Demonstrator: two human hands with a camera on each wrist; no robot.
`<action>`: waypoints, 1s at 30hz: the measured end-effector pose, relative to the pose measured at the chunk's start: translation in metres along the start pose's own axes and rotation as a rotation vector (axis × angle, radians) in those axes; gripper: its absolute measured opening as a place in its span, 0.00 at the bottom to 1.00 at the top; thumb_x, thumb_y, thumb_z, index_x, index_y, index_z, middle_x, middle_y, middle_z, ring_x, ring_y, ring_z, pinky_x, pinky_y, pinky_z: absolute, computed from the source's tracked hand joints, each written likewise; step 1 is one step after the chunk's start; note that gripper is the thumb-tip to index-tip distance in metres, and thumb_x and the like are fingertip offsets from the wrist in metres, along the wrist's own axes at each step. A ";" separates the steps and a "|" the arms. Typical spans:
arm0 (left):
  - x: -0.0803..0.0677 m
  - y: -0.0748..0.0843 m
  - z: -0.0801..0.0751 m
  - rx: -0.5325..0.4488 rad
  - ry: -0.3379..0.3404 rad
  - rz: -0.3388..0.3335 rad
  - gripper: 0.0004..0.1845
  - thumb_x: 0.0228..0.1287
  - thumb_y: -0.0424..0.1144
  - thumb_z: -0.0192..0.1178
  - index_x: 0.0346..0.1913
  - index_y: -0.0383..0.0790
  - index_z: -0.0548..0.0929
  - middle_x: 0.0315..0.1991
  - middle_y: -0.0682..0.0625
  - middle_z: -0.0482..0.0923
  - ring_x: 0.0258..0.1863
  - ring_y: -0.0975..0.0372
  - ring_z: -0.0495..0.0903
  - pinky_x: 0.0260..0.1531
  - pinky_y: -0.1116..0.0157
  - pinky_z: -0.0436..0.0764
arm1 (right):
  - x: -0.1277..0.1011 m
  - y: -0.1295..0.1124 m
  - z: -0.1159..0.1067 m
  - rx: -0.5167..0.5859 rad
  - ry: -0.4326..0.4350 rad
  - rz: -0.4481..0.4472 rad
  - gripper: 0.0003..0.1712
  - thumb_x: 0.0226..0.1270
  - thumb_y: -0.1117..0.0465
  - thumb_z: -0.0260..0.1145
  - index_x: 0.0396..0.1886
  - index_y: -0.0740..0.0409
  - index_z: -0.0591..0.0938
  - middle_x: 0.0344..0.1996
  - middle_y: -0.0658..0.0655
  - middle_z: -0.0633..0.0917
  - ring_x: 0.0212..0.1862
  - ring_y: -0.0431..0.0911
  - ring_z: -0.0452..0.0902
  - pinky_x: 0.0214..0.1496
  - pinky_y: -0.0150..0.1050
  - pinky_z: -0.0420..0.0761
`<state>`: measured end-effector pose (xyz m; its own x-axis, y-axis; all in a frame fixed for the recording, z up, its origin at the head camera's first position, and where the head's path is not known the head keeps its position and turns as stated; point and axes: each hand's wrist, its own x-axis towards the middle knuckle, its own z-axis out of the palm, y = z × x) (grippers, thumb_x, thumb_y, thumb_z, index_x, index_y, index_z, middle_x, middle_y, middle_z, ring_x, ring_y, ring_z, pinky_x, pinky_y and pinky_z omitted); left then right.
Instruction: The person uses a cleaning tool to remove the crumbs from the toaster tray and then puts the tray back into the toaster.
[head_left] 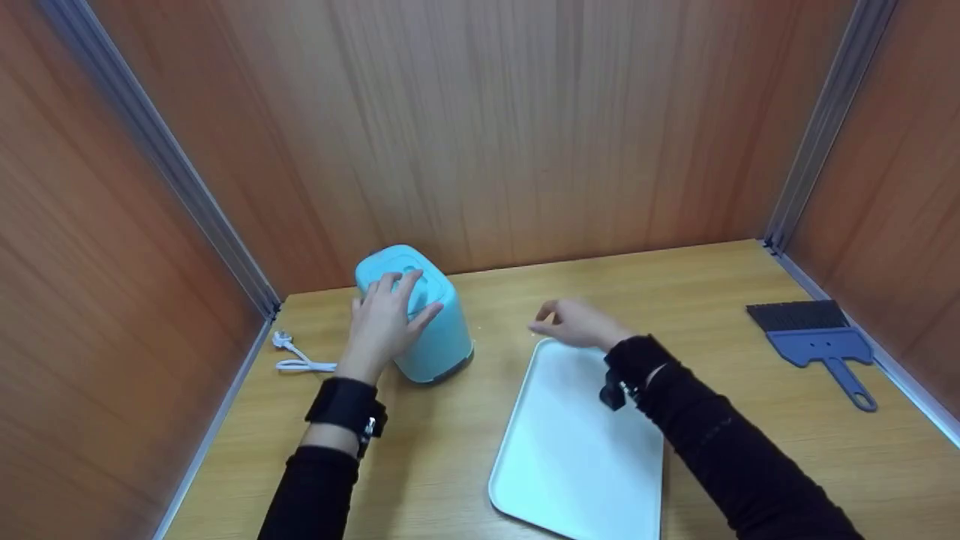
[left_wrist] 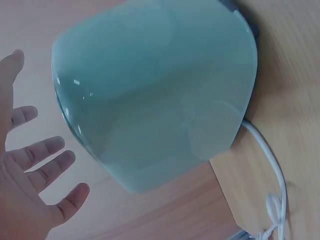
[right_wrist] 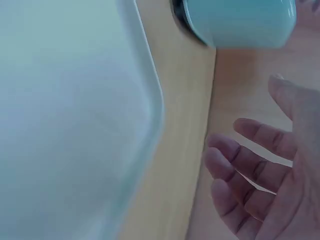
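Appliance (head_left: 450, 345) stands near the bench's (head_left: 712, 300) far edge, at ten o'clock from the tray (head_left: 570, 450), a strip of bench between them. The left grip (head_left: 381, 322), fingers spread and holding nothing, is just off the appliance. The right grip (head_left: 576, 322), fingers loosely bent, thumb apart, nothing seen in it, hangs by the tray's twelve o'clock rim. More bench separates tray and brush (head_left: 821, 346), toward two o'clock. Cord (head_left: 304, 365) lies at the appliance's nine o'clock. Wood-grain panels (head_left: 525, 135) rise at nine, twelve and three.
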<state>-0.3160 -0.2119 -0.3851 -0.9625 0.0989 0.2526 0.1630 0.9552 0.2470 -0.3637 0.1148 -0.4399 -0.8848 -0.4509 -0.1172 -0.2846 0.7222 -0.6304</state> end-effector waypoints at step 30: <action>-0.055 0.009 0.078 -0.168 0.476 -0.061 0.38 0.67 0.52 0.76 0.75 0.43 0.74 0.79 0.31 0.59 0.76 0.33 0.65 0.69 0.32 0.76 | 0.029 -0.068 0.141 1.187 -0.219 0.411 0.26 0.89 0.51 0.55 0.71 0.67 0.71 0.35 0.57 0.85 0.34 0.43 0.86 0.40 0.30 0.90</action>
<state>-0.2781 -0.1872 -0.4696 -0.7719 -0.1310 0.6221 0.1803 0.8933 0.4118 -0.3178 -0.0208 -0.5086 -0.7176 -0.4656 -0.5179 0.5981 -0.0311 -0.8008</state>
